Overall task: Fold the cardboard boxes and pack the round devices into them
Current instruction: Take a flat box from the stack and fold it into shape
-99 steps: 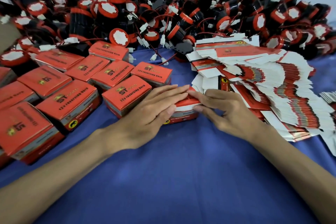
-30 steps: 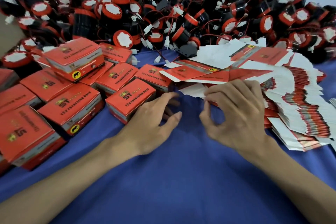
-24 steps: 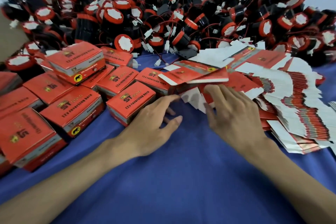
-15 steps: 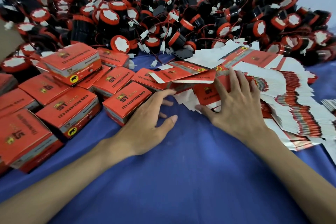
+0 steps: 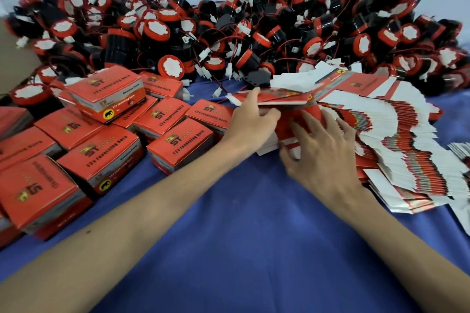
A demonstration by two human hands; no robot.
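With fingers of the left hand [image 5: 250,119] pinching a raised sheaf of flat boxes [image 5: 282,98] and those of the right hand [image 5: 323,155] spread on the blank [image 5: 305,117] beneath, round devices [image 5: 254,40] heaped beyond them, probably risking several clinging blanks sliding off together.

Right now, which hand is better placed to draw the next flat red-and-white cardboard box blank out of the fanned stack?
Probably the right hand: its spread fingers lie on the exposed flat red cardboard blank, while the left hand pinches the upper blanks, holding them lifted off it.
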